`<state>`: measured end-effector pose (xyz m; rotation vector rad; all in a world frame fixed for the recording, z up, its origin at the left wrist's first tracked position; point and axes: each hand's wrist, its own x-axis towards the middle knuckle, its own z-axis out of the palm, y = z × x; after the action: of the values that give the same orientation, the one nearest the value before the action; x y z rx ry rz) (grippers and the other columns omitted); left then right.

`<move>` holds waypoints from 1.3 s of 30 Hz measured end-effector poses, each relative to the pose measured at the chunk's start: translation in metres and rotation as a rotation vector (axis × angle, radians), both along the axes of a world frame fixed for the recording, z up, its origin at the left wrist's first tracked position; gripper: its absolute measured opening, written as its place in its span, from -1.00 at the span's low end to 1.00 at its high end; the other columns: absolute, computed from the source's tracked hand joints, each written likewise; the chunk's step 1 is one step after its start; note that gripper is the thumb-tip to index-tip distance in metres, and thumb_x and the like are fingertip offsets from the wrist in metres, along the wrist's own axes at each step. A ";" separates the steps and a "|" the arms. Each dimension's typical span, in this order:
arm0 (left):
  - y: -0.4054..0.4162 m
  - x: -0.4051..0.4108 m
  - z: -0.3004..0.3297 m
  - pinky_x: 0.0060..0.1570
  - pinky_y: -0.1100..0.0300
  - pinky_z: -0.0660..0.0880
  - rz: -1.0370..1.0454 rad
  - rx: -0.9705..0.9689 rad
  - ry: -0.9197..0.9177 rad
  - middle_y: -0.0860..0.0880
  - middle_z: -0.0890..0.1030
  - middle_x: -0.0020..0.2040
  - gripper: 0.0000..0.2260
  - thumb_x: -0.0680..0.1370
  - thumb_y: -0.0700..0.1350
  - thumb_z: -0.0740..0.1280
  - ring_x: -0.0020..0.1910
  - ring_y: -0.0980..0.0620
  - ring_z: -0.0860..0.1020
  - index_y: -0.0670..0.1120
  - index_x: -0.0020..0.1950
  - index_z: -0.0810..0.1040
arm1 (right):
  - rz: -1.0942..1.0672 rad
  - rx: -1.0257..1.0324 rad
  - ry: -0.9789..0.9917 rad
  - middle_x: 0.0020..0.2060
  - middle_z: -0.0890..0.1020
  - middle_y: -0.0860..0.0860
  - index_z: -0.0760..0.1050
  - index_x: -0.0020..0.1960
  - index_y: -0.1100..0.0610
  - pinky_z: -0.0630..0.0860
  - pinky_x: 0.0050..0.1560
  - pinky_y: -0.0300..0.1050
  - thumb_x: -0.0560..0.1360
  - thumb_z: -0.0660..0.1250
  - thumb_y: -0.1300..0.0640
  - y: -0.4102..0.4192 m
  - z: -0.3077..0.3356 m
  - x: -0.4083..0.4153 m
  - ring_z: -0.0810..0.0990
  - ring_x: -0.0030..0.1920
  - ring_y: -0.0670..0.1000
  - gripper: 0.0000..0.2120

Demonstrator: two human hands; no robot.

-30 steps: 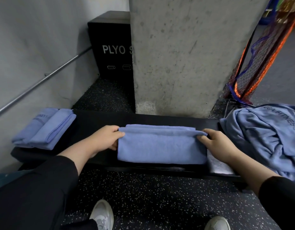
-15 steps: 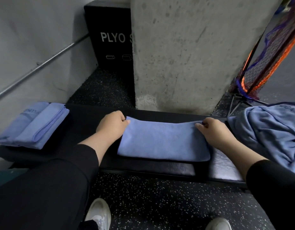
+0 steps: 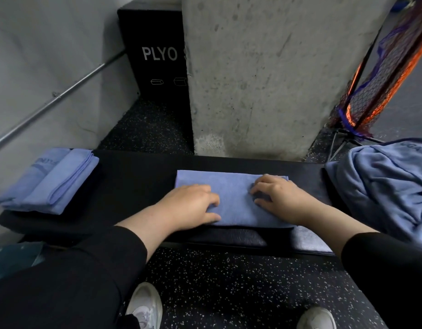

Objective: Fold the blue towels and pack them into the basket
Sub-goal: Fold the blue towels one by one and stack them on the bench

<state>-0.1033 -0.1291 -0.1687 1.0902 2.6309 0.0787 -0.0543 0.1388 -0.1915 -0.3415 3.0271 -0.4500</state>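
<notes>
Both hands, left hand and right hand, rest flat with loose fingers on the folded blue towel, mid-frame on the black counter; nothing gripped.

Two folded towels, one heap of unfolded towels, one bench, two hands, two shoes.

A blue towel lies flat and folded in the middle of the bench. A folded towel stack sits at the left end. A big crumpled towel pile sits at the right.
</notes>
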 end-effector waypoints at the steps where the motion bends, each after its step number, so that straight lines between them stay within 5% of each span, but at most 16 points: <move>1: -0.002 0.000 0.000 0.01 0.13 0.32 -0.011 -0.010 0.010 0.16 0.40 -0.01 -0.69 0.56 0.30 0.28 0.14 0.08 0.43 0.17 0.20 0.51 | -0.028 0.032 0.013 0.16 0.54 -0.12 0.60 0.13 -0.08 0.39 0.11 -0.04 0.54 0.34 -0.01 0.000 0.000 0.000 0.52 0.18 0.02 -0.81; 4: -0.011 -0.004 0.002 0.15 0.10 0.27 -0.042 -0.060 0.046 0.15 0.39 0.16 -0.59 0.55 0.26 0.31 0.22 0.09 0.37 0.23 0.37 0.43 | -0.098 0.107 0.023 0.15 0.51 -0.15 0.56 0.14 -0.15 0.22 0.03 -0.07 0.57 0.28 -0.07 -0.003 0.003 0.001 0.47 0.18 -0.02 -0.83; 12: -0.026 -0.008 -0.010 0.29 -0.06 0.27 0.044 -0.068 0.236 -0.01 0.43 0.33 -0.57 0.62 -0.15 0.16 0.37 -0.08 0.36 0.14 0.47 0.41 | -0.145 0.132 -0.017 -0.06 0.51 -0.16 0.57 0.01 -0.08 0.26 -0.01 -0.05 0.58 0.24 -0.08 -0.002 0.012 0.008 0.54 0.09 -0.03 -0.84; 16: -0.015 -0.009 0.007 0.24 -0.01 0.30 0.108 -0.019 0.255 0.02 0.45 0.30 -0.61 0.59 -0.22 0.15 0.30 -0.04 0.36 0.08 0.33 0.53 | -0.122 0.103 0.006 0.06 0.53 -0.17 0.58 0.05 -0.10 0.27 0.04 -0.05 0.56 0.30 -0.08 0.004 0.010 0.007 0.50 0.15 -0.04 -0.86; 19: 0.002 0.005 0.024 0.14 0.04 0.44 0.117 0.035 0.071 0.13 0.57 0.12 -0.73 0.61 -0.06 0.13 0.17 0.05 0.49 0.12 0.17 0.59 | -0.109 0.026 -0.079 0.24 0.45 -0.17 0.55 0.14 -0.15 0.36 0.18 -0.01 0.52 0.37 -0.08 0.012 0.004 0.009 0.46 0.26 0.00 -0.79; 23: 0.008 0.018 0.015 -0.17 0.10 0.44 0.088 -0.093 0.022 0.08 0.53 -0.14 -0.80 0.61 -0.03 0.14 -0.02 -0.03 0.53 -0.01 -0.12 0.51 | -0.117 -0.030 -0.093 0.21 0.48 -0.17 0.56 0.13 -0.16 0.49 0.19 0.12 0.49 0.40 -0.08 0.016 0.004 0.008 0.52 0.21 0.01 -0.78; 26: 0.007 0.010 0.011 0.03 0.07 0.38 0.094 -0.128 0.069 0.06 0.52 0.10 -0.81 0.61 -0.02 0.14 0.18 -0.05 0.47 0.05 0.10 0.53 | -0.126 -0.044 -0.092 0.13 0.49 -0.16 0.58 0.12 -0.15 0.51 0.17 0.11 0.48 0.41 -0.08 0.015 0.005 0.006 0.55 0.14 0.00 -0.78; 30: 0.002 -0.002 0.000 0.21 -0.10 0.29 0.219 -0.207 0.081 0.00 0.39 0.39 -0.60 0.68 0.08 0.04 0.32 -0.10 0.35 0.07 0.51 0.32 | -0.103 -0.081 -0.093 0.00 0.51 -0.18 0.61 0.09 -0.15 0.53 0.11 0.03 0.49 0.42 -0.07 0.010 0.009 0.012 0.59 -0.04 -0.04 -0.82; 35: 0.002 -0.009 -0.003 0.23 -0.07 0.35 0.328 -0.030 0.179 0.03 0.44 0.25 -0.64 0.64 0.24 0.14 0.24 -0.05 0.40 0.09 0.30 0.51 | 0.012 -0.086 -0.150 -0.08 0.51 -0.17 0.59 0.07 -0.16 0.53 0.01 -0.09 0.49 0.44 -0.06 -0.003 0.015 0.022 0.56 -0.16 -0.12 -0.84; 39: -0.002 -0.010 -0.002 0.33 -0.11 0.30 0.199 -0.102 0.035 0.06 0.32 0.45 -0.53 0.62 0.25 0.21 0.39 -0.04 0.30 0.16 0.50 0.36 | 0.049 -0.104 -0.157 -0.08 0.52 -0.16 0.62 0.09 -0.12 0.50 -0.01 -0.17 0.48 0.47 -0.03 -0.007 0.015 0.025 0.55 -0.17 -0.16 -0.81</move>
<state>-0.1134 -0.1315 -0.1708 0.8026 2.7343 -0.0333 -0.0294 0.1318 -0.1763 -0.3667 2.8435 -0.6024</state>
